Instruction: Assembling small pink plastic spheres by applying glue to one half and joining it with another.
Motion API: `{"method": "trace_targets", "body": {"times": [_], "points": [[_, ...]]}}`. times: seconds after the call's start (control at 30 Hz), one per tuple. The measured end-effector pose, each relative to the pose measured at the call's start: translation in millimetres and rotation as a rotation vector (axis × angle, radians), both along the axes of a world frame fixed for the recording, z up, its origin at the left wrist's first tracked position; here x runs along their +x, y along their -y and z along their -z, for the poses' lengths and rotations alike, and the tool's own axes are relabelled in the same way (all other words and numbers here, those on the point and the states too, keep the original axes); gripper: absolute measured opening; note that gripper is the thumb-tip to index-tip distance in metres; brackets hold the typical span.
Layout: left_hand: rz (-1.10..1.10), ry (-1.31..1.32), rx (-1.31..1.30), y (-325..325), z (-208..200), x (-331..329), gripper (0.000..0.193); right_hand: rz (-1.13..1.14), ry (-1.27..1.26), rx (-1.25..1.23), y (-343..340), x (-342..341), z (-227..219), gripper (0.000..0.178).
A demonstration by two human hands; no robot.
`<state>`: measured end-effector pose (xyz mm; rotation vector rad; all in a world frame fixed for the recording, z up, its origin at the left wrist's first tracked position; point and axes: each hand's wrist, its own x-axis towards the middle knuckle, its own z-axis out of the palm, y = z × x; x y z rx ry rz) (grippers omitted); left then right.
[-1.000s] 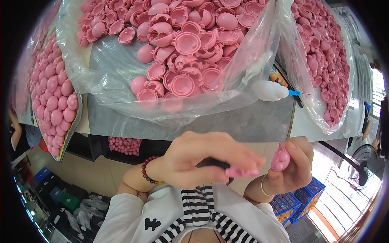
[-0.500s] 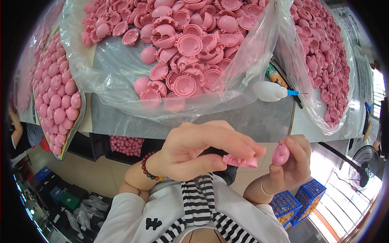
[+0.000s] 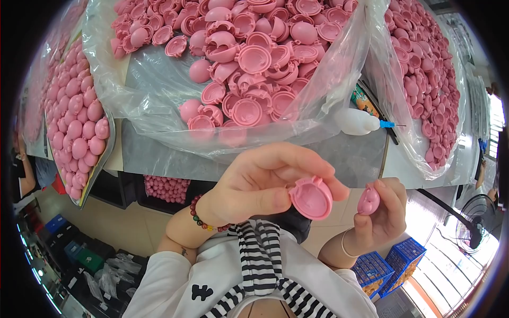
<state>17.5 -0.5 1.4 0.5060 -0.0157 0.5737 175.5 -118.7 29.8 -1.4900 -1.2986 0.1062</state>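
My left hand (image 3: pixel 265 185) holds a pink plastic half-shell (image 3: pixel 312 198) between thumb and fingers. Its hollow inner side and round rim are turned toward me, with a small hinge tab at the top. To its right, my right hand (image 3: pixel 387 209) pinches another small pink plastic piece (image 3: pixel 368 201), rounded and seen edge-on. A gap separates the two pieces. Both hands are raised in front of the table's near edge. Beyond them, a heap of loose pink half-shells (image 3: pixel 254 59) lies on a clear plastic bag (image 3: pixel 159 127).
A white squeeze bottle (image 3: pixel 358 122) with a blue needle tip lies on the grey table (image 3: pixel 154 156). Another bag of pink shells (image 3: pixel 424 79) is at right; a tray of pink balls (image 3: pixel 79 127) stands left. Blue crates (image 3: pixel 403 259) and a fan (image 3: pixel 474 222) are at lower right.
My left hand has turned its half-shell from edge-on to showing its hollow side, and my left fingers have lifted slightly. My right hand stays almost where it was.
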Motion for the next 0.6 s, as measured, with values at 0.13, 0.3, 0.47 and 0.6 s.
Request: {"method": "trace_targets", "body": {"times": [0.13, 0.3, 0.47, 0.6], "points": [[0.039, 0.032, -0.398, 4.3, 8.5, 3.2, 0.042, -0.019, 0.006, 0.000, -0.8, 1.2, 0.0, 0.037], [0.159, 0.117, -0.353, 2.3, 0.1, -1.3, 0.051, -0.003, 0.015, 0.011, -0.8, 1.7, 0.6, 0.038], [0.126, 0.006, -0.330, 1.8, 6.8, 0.9, 0.053, -0.002, -0.010, -0.004, -0.7, -0.7, 0.0, 0.038], [0.142, -0.028, -0.354, -0.5, 6.2, -1.0, 0.054, -0.008, -0.008, 0.000, -0.7, -1.0, -0.6, 0.038]]}}
